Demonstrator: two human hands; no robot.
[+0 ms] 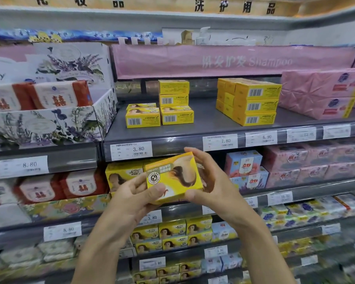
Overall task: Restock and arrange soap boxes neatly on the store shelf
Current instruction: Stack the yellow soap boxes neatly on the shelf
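Observation:
I hold one yellow soap box in both hands in front of the shelves, its printed face toward me and turned upside down. My left hand grips its lower left corner with the thumb on the front. My right hand grips its right end, fingers curled over the top edge. On the grey shelf above stand a low yellow stack, a taller yellow stack beside it, and a block of yellow boxes further right.
Pink wrapped packs fill the shelf's right end. A floral display carton with red-and-white packs stands at the left. More yellow soap boxes sit on the shelf behind my hands, with blue boxes to the right. Price tags line the shelf edges.

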